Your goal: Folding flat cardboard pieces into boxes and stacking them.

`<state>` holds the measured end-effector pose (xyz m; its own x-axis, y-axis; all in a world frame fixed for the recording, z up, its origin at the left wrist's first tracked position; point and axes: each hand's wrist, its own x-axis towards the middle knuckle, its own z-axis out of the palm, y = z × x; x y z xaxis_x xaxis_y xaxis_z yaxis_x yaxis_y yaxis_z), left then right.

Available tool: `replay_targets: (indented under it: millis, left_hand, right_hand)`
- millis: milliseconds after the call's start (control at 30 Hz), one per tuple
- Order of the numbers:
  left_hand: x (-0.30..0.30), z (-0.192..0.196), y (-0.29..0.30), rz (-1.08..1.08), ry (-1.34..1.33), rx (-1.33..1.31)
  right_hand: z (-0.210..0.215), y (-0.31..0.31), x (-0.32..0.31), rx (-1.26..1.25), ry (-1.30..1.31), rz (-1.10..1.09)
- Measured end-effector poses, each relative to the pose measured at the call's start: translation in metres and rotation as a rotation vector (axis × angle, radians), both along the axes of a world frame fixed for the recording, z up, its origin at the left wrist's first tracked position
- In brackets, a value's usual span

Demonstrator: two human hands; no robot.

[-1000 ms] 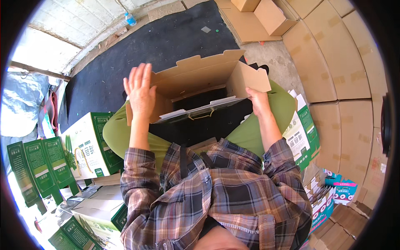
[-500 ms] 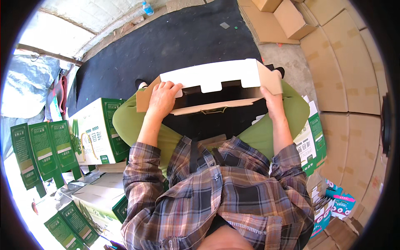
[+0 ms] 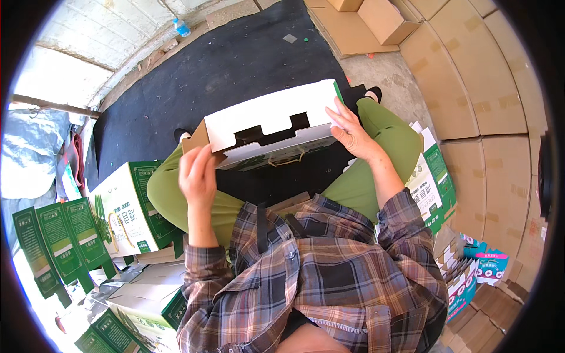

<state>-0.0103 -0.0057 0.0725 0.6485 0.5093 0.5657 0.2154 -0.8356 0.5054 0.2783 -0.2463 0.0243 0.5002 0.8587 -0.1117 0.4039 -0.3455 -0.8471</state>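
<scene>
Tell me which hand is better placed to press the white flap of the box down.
Probably the right hand: its fingers already rest on the white flap of the box. The left hand is lifted off, beside the box's brown end.

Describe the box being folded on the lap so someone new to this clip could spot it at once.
Start at the black mat on the floor, then come down to the green-trousered knees in front of it. The box lies across them, with the right hand on its flap and the left hand at its near corner. Unlike the finished green boxes beside the person, it shows a plain white side with notched cut-outs.
</scene>
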Motion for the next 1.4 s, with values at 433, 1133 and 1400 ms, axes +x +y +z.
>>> replay_targets:
  millis: [433,1133,1400]
  left_hand:
    - [0.012,-0.042,0.007,-0.007,0.093,-0.315]
    - [0.022,-0.075,0.017,0.110,0.240,-0.389]
    - [0.036,-0.058,0.001,0.011,0.446,0.088]
  right_hand:
    - [-0.014,0.009,-0.006,0.006,-0.174,-0.063]
    - [-0.011,0.021,-0.001,0.127,-0.033,-0.150]
    - [0.011,0.031,-0.036,-0.119,-0.658,-0.098]
